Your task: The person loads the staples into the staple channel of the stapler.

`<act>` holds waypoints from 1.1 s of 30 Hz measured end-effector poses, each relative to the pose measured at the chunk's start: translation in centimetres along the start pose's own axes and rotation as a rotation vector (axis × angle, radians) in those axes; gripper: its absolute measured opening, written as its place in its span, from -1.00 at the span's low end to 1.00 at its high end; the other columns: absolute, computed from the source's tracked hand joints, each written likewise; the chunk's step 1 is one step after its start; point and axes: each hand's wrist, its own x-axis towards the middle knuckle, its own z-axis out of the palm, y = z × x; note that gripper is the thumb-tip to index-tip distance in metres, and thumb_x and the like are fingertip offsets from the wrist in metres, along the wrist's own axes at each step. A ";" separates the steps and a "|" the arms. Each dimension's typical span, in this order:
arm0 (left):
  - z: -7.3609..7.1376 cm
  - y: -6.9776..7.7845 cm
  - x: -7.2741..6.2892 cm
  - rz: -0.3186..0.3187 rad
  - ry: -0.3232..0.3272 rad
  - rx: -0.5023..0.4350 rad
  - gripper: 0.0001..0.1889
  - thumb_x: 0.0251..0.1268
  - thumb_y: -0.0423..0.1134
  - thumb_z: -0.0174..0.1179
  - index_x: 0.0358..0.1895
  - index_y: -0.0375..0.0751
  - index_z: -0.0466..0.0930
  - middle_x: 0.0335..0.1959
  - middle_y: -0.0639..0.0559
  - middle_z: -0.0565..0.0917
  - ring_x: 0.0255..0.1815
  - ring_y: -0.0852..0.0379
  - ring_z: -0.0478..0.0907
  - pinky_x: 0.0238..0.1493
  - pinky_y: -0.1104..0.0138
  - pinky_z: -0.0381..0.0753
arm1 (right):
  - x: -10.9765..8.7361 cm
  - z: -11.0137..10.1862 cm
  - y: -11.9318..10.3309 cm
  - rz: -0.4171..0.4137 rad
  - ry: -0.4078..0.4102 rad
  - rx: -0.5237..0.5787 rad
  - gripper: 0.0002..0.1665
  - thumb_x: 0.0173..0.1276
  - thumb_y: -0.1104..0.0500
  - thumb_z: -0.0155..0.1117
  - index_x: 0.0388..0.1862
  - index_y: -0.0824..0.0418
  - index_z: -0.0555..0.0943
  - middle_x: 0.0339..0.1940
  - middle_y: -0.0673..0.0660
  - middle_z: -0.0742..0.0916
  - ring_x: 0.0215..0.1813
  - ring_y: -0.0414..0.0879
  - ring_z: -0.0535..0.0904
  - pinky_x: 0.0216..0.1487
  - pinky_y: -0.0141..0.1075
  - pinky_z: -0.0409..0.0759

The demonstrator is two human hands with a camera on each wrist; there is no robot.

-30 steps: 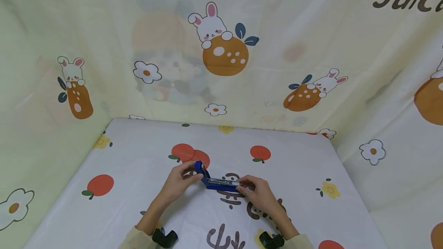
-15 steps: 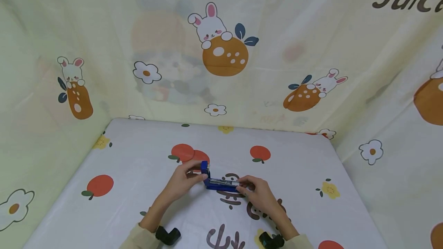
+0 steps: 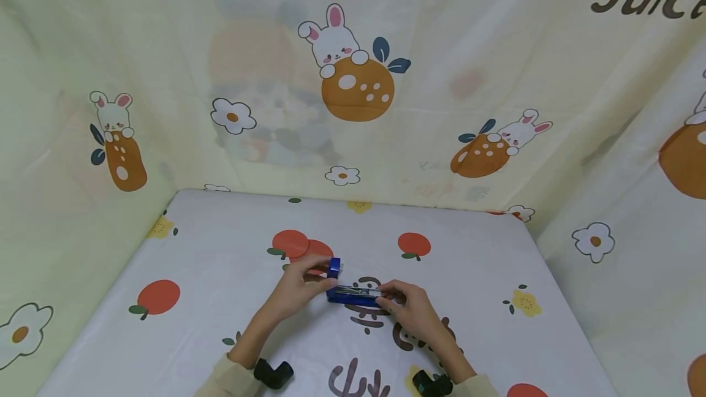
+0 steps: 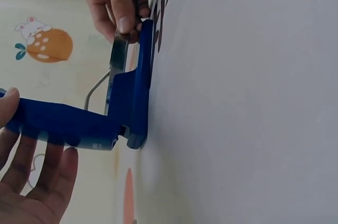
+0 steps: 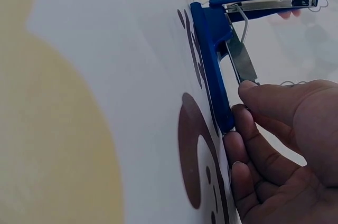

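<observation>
A blue stapler [image 3: 353,300] rests on the table with its top arm swung up from the base. My left hand [image 3: 295,290] grips that raised top arm [image 4: 66,123], thumb on one side and fingers on the other. At the far end, my right hand [image 3: 410,306] pinches the front of the metal magazine [image 5: 242,60] between thumb and fingers, its lower fingers against the base tip. A bent metal rod [image 5: 244,23] links the magazine and the top arm. The inside of the top arm faces the right wrist camera.
A white cloth with printed fruit covers the table [image 3: 231,244]. Pale printed curtains [image 3: 265,139] hang behind and at both sides. Black wrist devices [image 3: 274,374] sit on both wrists.
My left hand has moved to the right, bringing the stapler's top arm from leaning back left to about upright. The right hand and the base have stayed in place.
</observation>
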 end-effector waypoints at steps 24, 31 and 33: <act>1.9 1.0 1.1 0.028 -0.061 0.102 -0.56 0.41 -0.06 0.43 0.29 -0.05 0.68 0.16 -0.01 0.75 0.17 -0.01 0.69 0.27 0.00 0.74 | 0.0 -0.2 -0.2 0.004 -0.011 -0.004 -0.81 0.41 0.15 0.50 -0.02 0.03 0.79 -0.24 -0.07 0.80 -0.18 -0.22 0.63 -0.10 -0.42 0.65; 2.5 1.1 1.4 0.071 -0.080 0.128 -0.59 0.43 -0.11 0.41 0.28 -0.07 0.68 0.15 -0.01 0.76 0.16 0.01 0.69 0.24 0.05 0.76 | 0.0 -0.2 -0.2 0.010 -0.014 -0.015 -0.81 0.41 0.16 0.50 -0.02 0.02 0.79 -0.23 -0.07 0.80 -0.17 -0.23 0.62 -0.09 -0.42 0.65; 2.7 1.1 1.5 0.084 -0.083 0.141 -0.60 0.43 -0.12 0.41 0.28 -0.07 0.69 0.14 0.00 0.76 0.15 0.03 0.69 0.23 0.07 0.77 | 0.0 -0.2 -0.2 0.009 -0.015 -0.018 -0.81 0.42 0.16 0.50 -0.02 0.01 0.79 -0.23 -0.07 0.80 -0.18 -0.23 0.62 -0.09 -0.42 0.64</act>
